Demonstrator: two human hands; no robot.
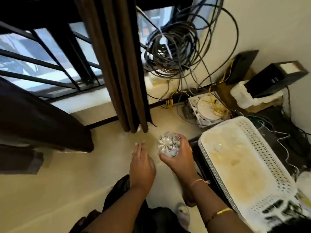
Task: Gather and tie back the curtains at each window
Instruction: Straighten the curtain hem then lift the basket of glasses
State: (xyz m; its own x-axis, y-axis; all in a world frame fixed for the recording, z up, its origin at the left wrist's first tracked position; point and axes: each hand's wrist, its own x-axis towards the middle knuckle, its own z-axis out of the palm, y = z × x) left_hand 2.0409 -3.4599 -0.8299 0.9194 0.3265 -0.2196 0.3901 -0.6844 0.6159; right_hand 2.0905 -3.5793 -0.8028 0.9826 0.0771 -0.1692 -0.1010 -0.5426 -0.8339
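Note:
A dark brown curtain (117,64) hangs gathered in narrow folds in front of the barred window (42,61), its hem just above the floor. A second dark curtain panel (33,118) hangs at the left. My right hand (178,155) grips a clear cut-glass tumbler (168,143), seen from above, below and right of the brown curtain's hem. Beside it, my left hand (141,165) is stretched forward with straight fingers and holds nothing. Neither hand touches a curtain.
A tangle of black cables (173,47) hangs on the wall right of the curtain. On the floor lie a white fibre box with yellow wires (208,108), a white perforated basket (252,165) and dark devices (272,78). My feet show at the bottom.

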